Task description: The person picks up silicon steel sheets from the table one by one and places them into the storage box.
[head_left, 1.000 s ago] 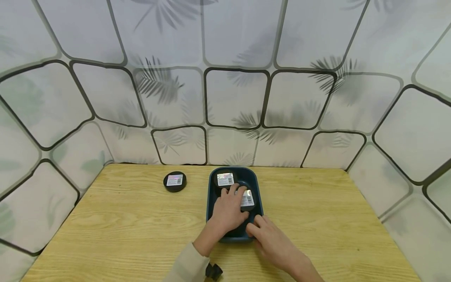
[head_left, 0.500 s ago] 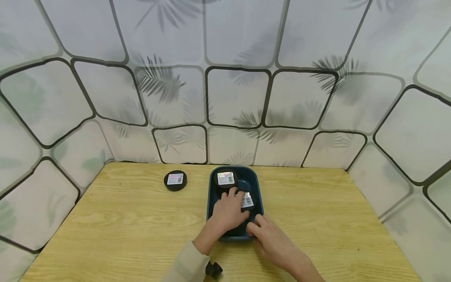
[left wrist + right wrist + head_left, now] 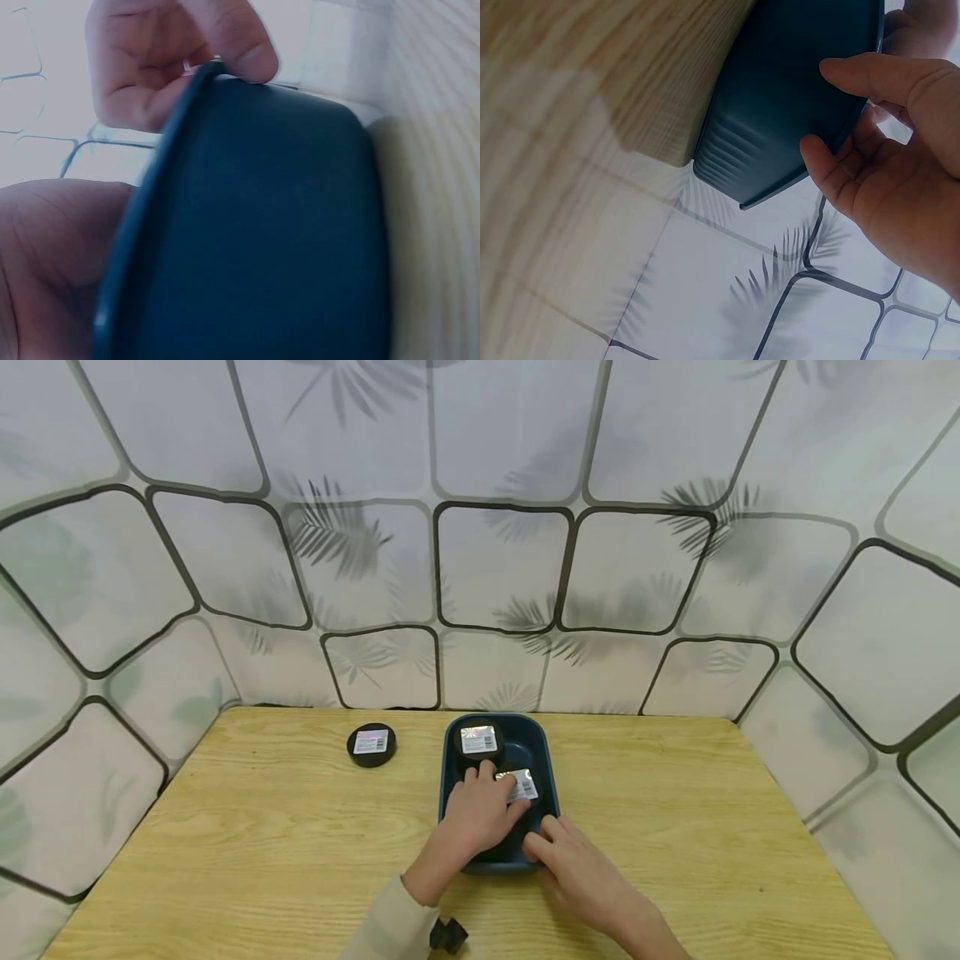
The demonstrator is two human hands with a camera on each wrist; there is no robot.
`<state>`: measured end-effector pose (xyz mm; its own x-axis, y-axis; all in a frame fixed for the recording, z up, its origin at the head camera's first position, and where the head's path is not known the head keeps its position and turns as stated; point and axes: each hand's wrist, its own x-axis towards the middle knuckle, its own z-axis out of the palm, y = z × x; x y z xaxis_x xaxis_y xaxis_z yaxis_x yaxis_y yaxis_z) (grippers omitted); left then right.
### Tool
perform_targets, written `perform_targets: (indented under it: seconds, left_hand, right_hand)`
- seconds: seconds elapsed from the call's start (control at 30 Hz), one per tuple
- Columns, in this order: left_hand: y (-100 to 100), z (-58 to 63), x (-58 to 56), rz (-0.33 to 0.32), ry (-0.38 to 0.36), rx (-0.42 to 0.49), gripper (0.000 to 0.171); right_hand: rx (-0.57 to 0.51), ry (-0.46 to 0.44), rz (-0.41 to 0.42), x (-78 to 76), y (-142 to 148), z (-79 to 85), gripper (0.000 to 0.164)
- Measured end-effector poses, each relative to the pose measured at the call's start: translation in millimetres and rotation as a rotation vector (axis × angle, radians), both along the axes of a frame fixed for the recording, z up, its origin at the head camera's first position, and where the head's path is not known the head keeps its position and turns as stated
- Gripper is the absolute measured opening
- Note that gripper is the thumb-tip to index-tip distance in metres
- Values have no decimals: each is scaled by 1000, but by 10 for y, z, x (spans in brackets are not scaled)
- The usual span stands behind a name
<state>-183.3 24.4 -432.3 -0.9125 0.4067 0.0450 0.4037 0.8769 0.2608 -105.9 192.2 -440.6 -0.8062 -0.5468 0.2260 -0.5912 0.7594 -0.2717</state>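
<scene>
A dark blue plastic bin (image 3: 551, 777) stands on the wooden table. My left hand (image 3: 478, 810) reaches into it, fingers and thumb curled about a flat black disc with a white barcode label (image 3: 519, 787). Its lower edge is hidden by the hand. Farther back in the bin lies a second labelled black disc (image 3: 478, 742). At the bin's near right corner, my right hand (image 3: 585, 872) grips the rim; the right wrist view shows fingertips of this hand (image 3: 911, 150) against the outer wall. The left wrist view catches the left palm (image 3: 52, 262) beside the rim.
Another black labelled disc (image 3: 371, 744) lies on the table (image 3: 300, 843), left of the bin. A patterned curtain (image 3: 502, 568) rises behind the table and along both sides. A small black device (image 3: 448, 935) sits at the left wrist.
The left hand has shifted slightly left, and the disc under it has moved left and turned a little. The right hand stays at the bin's rim.
</scene>
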Motion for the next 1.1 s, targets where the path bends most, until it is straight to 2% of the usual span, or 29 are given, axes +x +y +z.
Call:
perform_targets:
  seconds: [0.23,0.77,0.93,1.1]
  left_hand:
    - [-92,102,41,-29,-49,-33,39]
    - [-148,115,22,-48,-118,-14,43]
    - [-175,102,4,-63,-113,-9,44]
    - [-224,92,-38,-82,-76,13,44]
  right_hand:
    - [22,-59,-22,-6,-10,36,26]
    - [41,-118,-38,-20,2,19,25]
    - [44,-123,-43,-19,0,15,24]
    - [41,-113,-39,-21,-1,10,24]
